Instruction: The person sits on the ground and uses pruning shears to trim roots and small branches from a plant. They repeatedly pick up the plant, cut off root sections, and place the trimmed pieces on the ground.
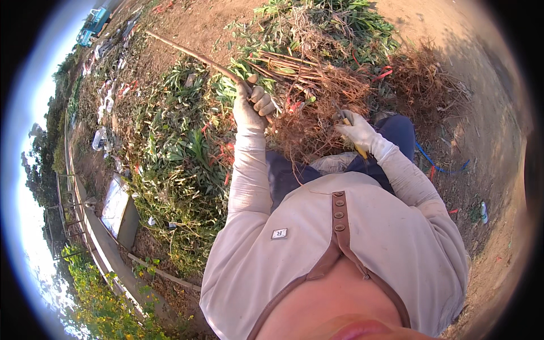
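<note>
My left hand [253, 104], in a pale work glove, is closed around a long woody stem [195, 55]. The bare end of the stem points up and to the left. Below this hand hangs a tangle of fine brown roots [297, 131], which seems to belong to the held stem. In my gloved right hand [360, 131] is a yellow-handled hand tool [361, 151] with a thin metal end at the roots' right side. The fingers hide most of the tool. Just beyond both hands lies a bundle of cut stems [293, 68] with reddish-brown roots [346, 87].
Leafy green cuttings [182, 127] are heaped on the left, with another leafy pile [357, 25] ahead. A second root heap [418, 83] lies at the right. A blue strap [442, 168] and a small bottle [484, 212] are on the soil. A blue vehicle [93, 25] stands far off.
</note>
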Demonstrator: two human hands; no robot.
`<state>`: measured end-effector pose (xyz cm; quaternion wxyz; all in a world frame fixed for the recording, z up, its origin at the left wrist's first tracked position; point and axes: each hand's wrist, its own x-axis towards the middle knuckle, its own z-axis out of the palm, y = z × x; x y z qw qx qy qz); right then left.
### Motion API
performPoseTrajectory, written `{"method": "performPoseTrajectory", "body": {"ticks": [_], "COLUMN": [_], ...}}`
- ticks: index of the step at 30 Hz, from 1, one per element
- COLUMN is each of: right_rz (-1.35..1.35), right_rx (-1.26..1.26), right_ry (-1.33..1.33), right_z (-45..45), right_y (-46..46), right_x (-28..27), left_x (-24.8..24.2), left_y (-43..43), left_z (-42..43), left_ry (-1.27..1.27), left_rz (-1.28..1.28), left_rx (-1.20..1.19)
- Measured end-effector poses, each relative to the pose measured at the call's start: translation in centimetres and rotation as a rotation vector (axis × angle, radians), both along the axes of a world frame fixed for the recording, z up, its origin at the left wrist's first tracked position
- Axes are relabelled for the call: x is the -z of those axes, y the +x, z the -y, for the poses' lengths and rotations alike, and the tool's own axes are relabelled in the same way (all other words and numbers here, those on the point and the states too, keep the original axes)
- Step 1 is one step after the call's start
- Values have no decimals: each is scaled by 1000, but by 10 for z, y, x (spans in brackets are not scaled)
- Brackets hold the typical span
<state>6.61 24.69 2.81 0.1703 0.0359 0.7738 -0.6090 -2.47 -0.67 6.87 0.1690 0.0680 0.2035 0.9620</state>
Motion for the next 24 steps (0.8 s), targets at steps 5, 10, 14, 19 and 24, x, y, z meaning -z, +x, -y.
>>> {"method": "performPoseTrajectory", "body": {"ticks": [5, 10, 14, 19, 24], "right_rz": [-277, -137, 104, 162, 95], "right_rx": [-278, 194, 500, 392, 473], "right_ry": [-263, -428, -561, -751, -692], "right_z": [19, 2, -26, -7, -3], "right_y": [-3, -21, -13, 52, 55], "right_x": [9, 3, 9, 26, 13], "left_x": [-8, -23, -26, -13, -14], "left_y": [9, 17, 25, 30, 29], "left_z": [-25, -27, -32, -58, -80], "left_ry": [-267, -596, -928, -858, -852], "left_rz": [-63, -10, -89, -148, -226], "left_rx": [160, 120, 49, -71, -29]}}
